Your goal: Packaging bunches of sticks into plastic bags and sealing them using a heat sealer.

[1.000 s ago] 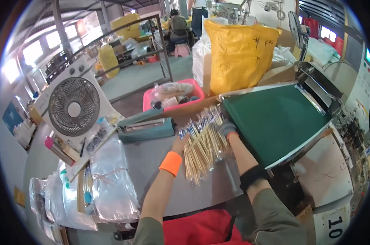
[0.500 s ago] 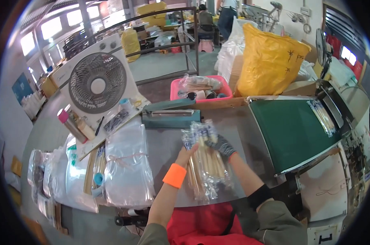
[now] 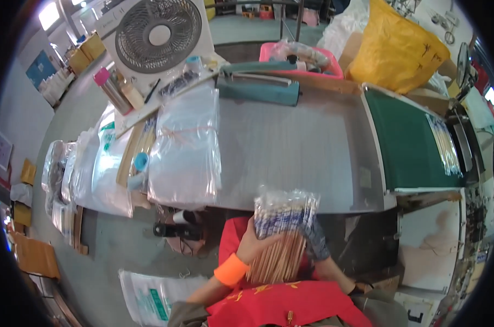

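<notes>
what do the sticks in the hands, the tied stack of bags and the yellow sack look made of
The sticks look like bamboo or pale wood: tan, dull finish; the clear, crinkled, glinting wrap around their far ends seems plastic film. The tied bags also look like thin plastic, glossy and see-through. The yellow sack is probably plastic, perhaps woven: slight sheen, stiff creases.

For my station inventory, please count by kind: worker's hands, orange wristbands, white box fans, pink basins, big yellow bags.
Left hand and right hand: 2
Orange wristband: 1
White box fan: 1
Pink basin: 1
Big yellow bag: 1
Total: 6
</notes>
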`<action>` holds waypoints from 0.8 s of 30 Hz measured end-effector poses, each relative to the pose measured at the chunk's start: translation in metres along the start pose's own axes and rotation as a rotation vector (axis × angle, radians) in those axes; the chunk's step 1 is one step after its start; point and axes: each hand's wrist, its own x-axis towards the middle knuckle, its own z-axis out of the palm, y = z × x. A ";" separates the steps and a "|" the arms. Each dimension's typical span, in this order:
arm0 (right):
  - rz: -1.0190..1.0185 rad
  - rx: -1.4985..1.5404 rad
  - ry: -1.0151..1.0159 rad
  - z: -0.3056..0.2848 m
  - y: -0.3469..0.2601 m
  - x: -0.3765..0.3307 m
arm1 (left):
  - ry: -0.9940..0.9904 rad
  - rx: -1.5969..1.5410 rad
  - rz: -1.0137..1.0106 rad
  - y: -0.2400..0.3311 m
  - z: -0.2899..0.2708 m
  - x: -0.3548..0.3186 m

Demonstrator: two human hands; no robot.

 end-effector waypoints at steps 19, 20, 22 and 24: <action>0.060 0.001 -0.832 0.020 -0.033 0.106 | -0.125 0.564 0.303 0.022 -0.021 0.009; -0.053 -0.178 -0.823 0.012 -0.031 0.108 | -0.279 0.570 0.263 0.056 -0.051 0.007; -0.215 -0.228 -0.812 0.004 -0.028 0.111 | -0.032 0.558 0.290 0.066 -0.122 0.008; 0.121 0.053 -0.745 0.001 -0.037 0.108 | 0.341 0.809 0.456 0.080 -0.196 0.018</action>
